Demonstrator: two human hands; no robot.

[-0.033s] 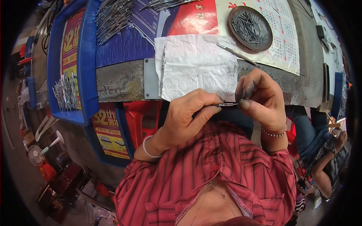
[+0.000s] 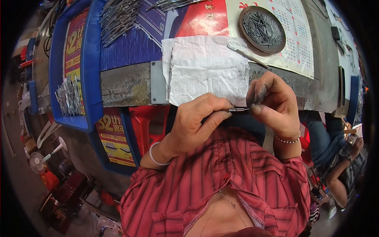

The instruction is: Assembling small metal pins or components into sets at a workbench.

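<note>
both hands [image 2: 233,112] unmoved, pinching metal piece [image 2: 239,109]

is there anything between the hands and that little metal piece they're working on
Nothing visible. The left hand and the right hand both pinch the small metal piece directly, one at each end, in front of the white paper sheet at the bench edge.
</note>
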